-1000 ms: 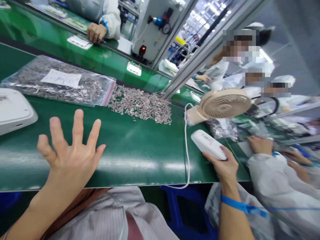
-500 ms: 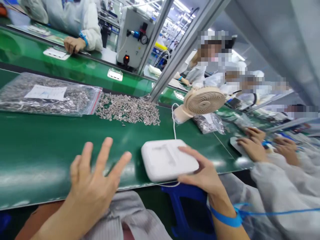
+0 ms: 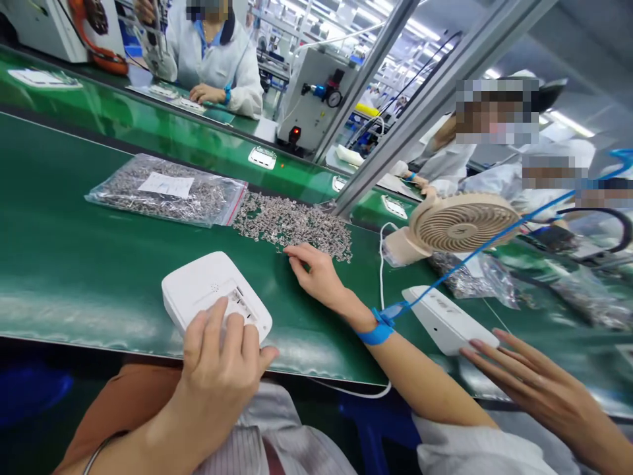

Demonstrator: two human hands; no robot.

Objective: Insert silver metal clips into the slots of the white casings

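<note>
Two hands of mine are at work on the green belt. My left hand lies over the near corner of a white plastic housing, fingers curled down on its top face and thumb out at the side, so it presses and steadies the piece more than it clenches it. The housing lies flat near the belt's front edge, slotted face up, tilted a little across the belt.

My right hand (the one with the blue wrist strap) reaches forward to the loose heap of small metal parts. Its fingertips pinch together at the heap's near edge, touching the parts; whether a piece sits between them I cannot tell, they are too small.

Just left of the heap lies a clear bag of the same parts with a white label. To the right, a beige desk fan stands on the belt, its white cable running down over the front edge. Beside it, another white housing lies near a co-worker's open hand, whose fingertips reach its end. Across the far belt a person in a white coat sits at work.
</note>
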